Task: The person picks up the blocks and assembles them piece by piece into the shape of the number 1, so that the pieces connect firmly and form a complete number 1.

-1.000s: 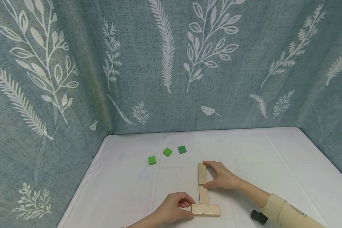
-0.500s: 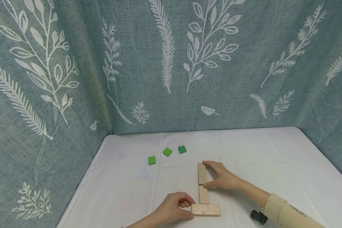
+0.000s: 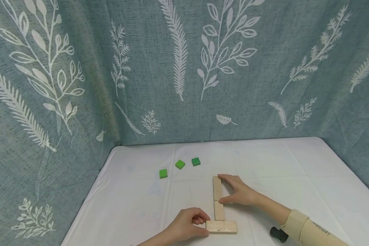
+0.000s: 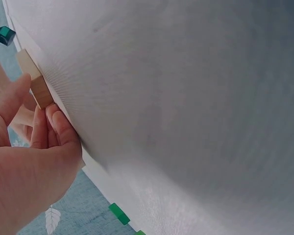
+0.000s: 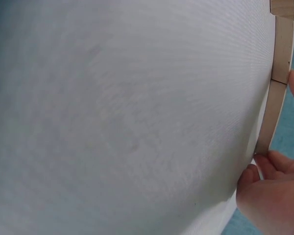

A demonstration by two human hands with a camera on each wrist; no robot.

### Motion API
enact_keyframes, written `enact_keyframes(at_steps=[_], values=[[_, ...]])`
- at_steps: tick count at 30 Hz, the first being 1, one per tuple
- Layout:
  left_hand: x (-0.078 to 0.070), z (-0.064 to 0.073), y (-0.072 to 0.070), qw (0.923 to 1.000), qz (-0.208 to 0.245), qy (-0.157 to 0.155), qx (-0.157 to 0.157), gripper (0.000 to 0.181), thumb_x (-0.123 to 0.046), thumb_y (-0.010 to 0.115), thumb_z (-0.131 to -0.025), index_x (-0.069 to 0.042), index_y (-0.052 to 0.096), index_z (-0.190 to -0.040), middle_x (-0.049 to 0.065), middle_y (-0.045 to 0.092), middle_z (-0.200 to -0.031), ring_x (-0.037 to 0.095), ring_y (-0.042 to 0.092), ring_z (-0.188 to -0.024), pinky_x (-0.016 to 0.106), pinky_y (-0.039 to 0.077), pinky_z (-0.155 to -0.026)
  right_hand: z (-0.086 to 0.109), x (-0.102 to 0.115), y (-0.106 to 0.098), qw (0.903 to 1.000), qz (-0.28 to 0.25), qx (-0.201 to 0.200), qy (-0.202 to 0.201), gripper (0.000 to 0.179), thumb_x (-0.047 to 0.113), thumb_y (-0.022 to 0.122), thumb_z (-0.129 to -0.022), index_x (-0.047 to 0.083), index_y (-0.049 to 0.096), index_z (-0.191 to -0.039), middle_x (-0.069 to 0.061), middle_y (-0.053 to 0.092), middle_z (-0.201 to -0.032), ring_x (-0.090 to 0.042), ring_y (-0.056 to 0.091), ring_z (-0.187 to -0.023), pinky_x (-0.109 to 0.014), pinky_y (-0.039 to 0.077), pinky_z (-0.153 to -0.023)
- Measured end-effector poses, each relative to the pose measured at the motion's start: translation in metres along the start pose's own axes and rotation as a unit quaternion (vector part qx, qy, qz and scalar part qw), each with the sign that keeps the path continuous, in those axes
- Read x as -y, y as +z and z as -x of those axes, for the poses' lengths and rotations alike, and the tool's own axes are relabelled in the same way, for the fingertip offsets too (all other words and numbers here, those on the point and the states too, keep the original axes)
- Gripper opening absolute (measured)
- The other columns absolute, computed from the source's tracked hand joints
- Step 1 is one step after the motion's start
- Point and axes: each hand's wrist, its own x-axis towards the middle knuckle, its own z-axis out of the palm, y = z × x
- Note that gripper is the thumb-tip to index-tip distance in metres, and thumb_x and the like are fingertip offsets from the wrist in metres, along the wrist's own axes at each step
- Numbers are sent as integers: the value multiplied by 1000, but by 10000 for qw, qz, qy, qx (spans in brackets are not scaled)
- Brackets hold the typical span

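Observation:
Three flat, pale wooden blocks lie in an upside-down T on the white cloth. The near block (image 3: 221, 227) runs crosswise. Behind it, the middle block (image 3: 219, 210) and the far block (image 3: 217, 188) are lined up end to end, pointing away from me. My left hand (image 3: 187, 223) pinches the left end of the near block, thumb on the near side and fingers behind, as the left wrist view also shows. My right hand (image 3: 241, 191) spans the far block, fingertips at its far end and thumb by the seam with the middle block.
Several small green pieces lie beyond the blocks to the left: a light green one (image 3: 163, 173), another light green one (image 3: 180, 164) and a darker one (image 3: 195, 161). A small black object (image 3: 278, 234) sits by the right sleeve. A blue-green leaf-patterned curtain (image 3: 190, 75) borders the table.
The dark gap between the far and middle blocks has narrowed to a thin line. Both hands keep nearly the same places, and the whole head view has shifted very slightly.

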Motion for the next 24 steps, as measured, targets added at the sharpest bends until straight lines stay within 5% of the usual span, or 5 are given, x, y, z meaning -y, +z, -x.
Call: enact_keyframes(at_steps=[10, 24], values=[[0, -1, 1, 9998, -108, -156, -25, 25, -5, 83, -73, -10, 70, -93, -9, 59, -79, 1, 52, -74, 18, 47, -71, 1, -2, 1, 9993, 214, -70, -310, 83, 40, 76, -83, 1, 37, -147, -20, 39, -147, -41, 30, -133, -63, 27, -104], [-3, -1, -2, 9996, -51, -219, 139, 24, -6, 83, -74, -9, 70, -94, -6, 61, -81, 4, 53, -75, 19, 46, -71, 1, 2, 2, 9998, 151, -46, -94, 83, 39, 76, -83, 1, 37, -147, -19, 37, -149, -41, 29, -134, -62, 27, -105]])
